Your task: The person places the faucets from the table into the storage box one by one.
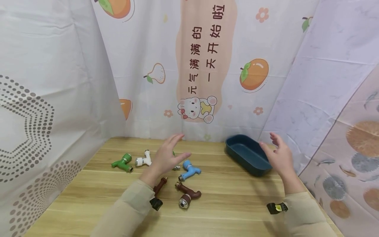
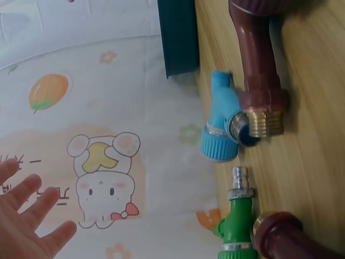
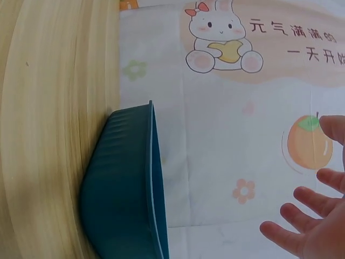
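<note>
My left hand hovers over the table among several taps, its fingers spread and holding nothing. Near it lie a blue tap, a white tap and a green tap. One dark red tap lies closer to me; another dark red tap is partly covered by the left wrist. A second green tap, mostly hidden behind the hand in the head view, shows in the left wrist view. My right hand, also empty with fingers apart, is raised beside the dark teal tray.
The wooden table meets a printed curtain at its back edge. More cloth hangs on the left and right sides. The tray stands at the back right, close to the curtain.
</note>
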Tool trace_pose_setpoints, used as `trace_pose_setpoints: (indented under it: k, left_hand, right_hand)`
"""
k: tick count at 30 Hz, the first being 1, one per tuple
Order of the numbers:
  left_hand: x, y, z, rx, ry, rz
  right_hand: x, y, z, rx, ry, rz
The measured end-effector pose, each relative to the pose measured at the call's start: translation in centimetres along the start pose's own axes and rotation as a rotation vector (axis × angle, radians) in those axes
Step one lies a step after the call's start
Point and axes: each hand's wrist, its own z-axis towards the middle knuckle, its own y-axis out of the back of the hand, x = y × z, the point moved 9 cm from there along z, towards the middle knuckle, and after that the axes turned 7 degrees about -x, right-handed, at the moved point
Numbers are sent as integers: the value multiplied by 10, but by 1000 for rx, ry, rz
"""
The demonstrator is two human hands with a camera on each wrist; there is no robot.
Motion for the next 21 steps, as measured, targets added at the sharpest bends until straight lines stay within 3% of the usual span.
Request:
trace_pose_setpoints:
  k: [8, 21]
  left_hand:
    - [-2, -11, 3, 11, 32, 0]
    - [1, -27, 9, 45, 87, 15]
  right_hand:
    - [-22, 4, 5, 16, -125, 34]
    - [-52, 7, 8, 25, -215, 14]
